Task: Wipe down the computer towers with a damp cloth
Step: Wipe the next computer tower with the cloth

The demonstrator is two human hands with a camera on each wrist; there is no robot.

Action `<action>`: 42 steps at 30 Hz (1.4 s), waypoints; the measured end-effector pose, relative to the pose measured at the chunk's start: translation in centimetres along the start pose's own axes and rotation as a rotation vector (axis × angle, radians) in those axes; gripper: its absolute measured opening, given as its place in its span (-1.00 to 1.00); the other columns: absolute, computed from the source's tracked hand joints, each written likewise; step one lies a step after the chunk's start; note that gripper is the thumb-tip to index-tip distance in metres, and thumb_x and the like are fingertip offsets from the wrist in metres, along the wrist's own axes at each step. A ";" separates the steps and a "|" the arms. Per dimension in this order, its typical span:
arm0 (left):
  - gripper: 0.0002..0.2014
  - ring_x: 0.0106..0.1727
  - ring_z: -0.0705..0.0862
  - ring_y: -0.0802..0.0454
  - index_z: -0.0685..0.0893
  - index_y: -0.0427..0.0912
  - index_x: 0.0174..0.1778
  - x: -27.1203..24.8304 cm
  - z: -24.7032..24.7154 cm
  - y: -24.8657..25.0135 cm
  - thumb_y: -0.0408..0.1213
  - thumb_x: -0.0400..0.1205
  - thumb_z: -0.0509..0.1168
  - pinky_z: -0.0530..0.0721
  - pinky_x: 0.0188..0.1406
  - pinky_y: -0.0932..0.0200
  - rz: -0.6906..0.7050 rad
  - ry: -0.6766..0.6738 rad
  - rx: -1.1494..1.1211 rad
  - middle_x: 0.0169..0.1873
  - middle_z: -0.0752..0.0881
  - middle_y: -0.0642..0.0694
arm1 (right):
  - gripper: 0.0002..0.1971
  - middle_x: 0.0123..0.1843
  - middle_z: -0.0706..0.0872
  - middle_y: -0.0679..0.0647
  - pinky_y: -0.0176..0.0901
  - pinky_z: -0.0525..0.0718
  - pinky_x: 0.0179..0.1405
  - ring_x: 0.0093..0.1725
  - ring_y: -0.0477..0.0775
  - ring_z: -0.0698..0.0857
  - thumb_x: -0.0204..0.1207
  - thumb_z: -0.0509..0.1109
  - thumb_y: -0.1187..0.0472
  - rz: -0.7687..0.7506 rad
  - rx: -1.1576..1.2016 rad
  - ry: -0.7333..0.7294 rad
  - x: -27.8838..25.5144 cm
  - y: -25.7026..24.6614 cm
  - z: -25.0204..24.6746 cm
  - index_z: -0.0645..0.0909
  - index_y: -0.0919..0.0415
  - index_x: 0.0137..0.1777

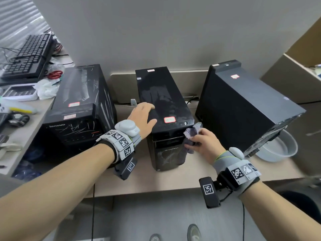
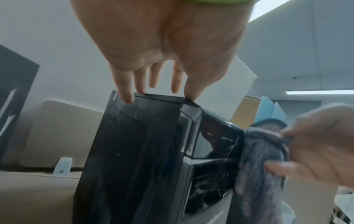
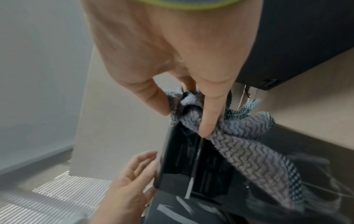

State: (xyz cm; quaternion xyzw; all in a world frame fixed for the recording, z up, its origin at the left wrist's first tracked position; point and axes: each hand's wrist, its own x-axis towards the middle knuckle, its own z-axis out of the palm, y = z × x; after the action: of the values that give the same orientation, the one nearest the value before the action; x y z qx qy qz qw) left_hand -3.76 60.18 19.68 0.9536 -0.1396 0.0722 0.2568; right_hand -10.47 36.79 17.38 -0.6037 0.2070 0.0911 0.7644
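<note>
Now cloth (image 1: pixel 192 136) bunched in right hand (image 1: pixel 204 142), against middle tower (image 1: pixel 163 108) front.

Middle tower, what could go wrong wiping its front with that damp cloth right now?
The cloth, gripped in the right hand, is on the middle tower's slotted front bays, so moisture could seep in. The left hand only rests flat on top, so a hard push might slide the tower. The power button sits close by.
</note>
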 end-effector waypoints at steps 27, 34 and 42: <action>-0.68 0.60 0.32 0.11 0.59 -0.04 0.36 -0.8 -0.7 -1.3 -0.11 0.70 0.24 0.39 0.45 0.04 0.153 -0.090 0.076 0.53 0.47 0.03 | -0.91 -0.22 0.75 0.20 -0.08 0.76 -0.55 -0.29 0.16 0.74 0.50 0.40 0.43 -0.015 -0.162 -0.031 -1.3 3.5 8.7 0.75 0.33 -0.13; -0.69 0.61 0.31 0.14 0.60 -0.04 0.36 -0.9 -0.6 -1.3 -0.11 0.70 0.23 0.37 0.45 0.08 0.134 -0.067 0.054 0.53 0.48 0.05 | -0.82 -0.33 0.73 0.20 -0.02 0.78 -0.48 -0.38 0.15 0.74 0.52 0.40 0.42 -0.097 -0.173 -0.066 -2.2 1.8 9.2 0.72 0.26 -0.28; -0.70 0.61 0.31 0.14 0.60 -0.04 0.35 -1.2 -0.3 -1.1 -0.15 0.71 0.19 0.40 0.41 0.09 0.119 -0.057 0.051 0.53 0.47 0.07 | -0.86 -0.20 0.66 0.29 0.04 0.80 -0.40 -0.25 0.20 0.71 0.46 0.40 0.48 -0.052 -0.090 0.186 -0.1 0.6 3.6 0.65 0.59 -0.05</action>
State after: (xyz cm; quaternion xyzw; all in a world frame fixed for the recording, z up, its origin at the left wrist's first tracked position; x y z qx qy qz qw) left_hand -4.56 61.49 19.18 0.9515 -0.2013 0.0639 0.2236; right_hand -10.11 40.37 17.53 -0.6484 0.2573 0.0241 0.7161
